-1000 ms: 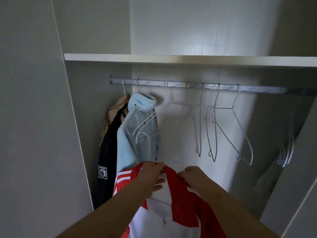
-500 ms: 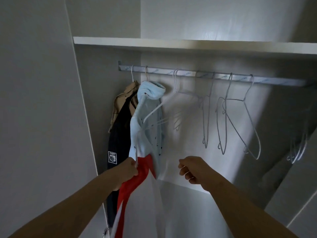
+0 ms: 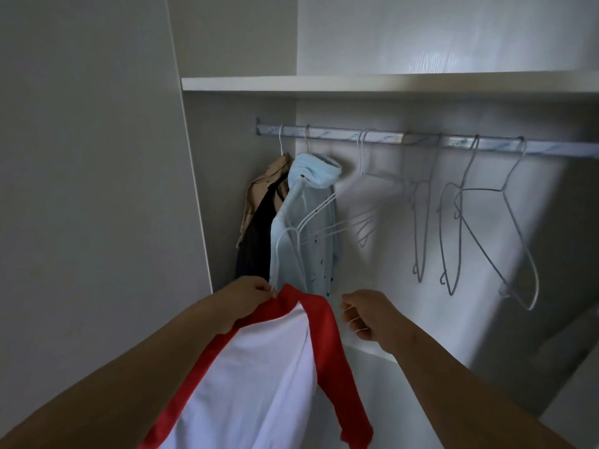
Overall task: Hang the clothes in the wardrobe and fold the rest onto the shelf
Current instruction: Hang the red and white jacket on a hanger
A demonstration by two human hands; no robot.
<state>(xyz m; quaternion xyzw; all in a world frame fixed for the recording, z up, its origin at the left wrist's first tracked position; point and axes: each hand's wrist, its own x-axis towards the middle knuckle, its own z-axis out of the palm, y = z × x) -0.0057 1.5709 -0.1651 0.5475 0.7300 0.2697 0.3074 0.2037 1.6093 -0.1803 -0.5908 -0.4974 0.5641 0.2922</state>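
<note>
A pale grey wardrobe (image 3: pixel 97 189) of smooth, flat panels fills the view, with a shelf (image 3: pixel 389 83) just above a metal rail (image 3: pixel 421 140). At the rail's left end hang 3 garments: a tan garment (image 3: pixel 259 189), a black garment (image 3: pixel 256 241) and a soft pale blue garment (image 3: pixel 301 222) with a ribbed collar. Thin empty wire hangers (image 3: pixel 486 222) dangle further right along the rail.

Below the rail, under the blue garment, the left hand (image 3: pixel 246 298) pinches the red top edge of the red-and-white shirt (image 3: pixel 259 367). The smooth white body drapes down under its own weight and a red sleeve trails beside it. This probably frees the neck for a hanger. A white hanger (image 3: pixel 316 213) slants down from the rail to those fingertips. Whether it is pinched too is unclear.

The right hand (image 3: pixel 366 315), just right of the shirt, has curled fingers. I cannot tell whether it holds anything.
</note>
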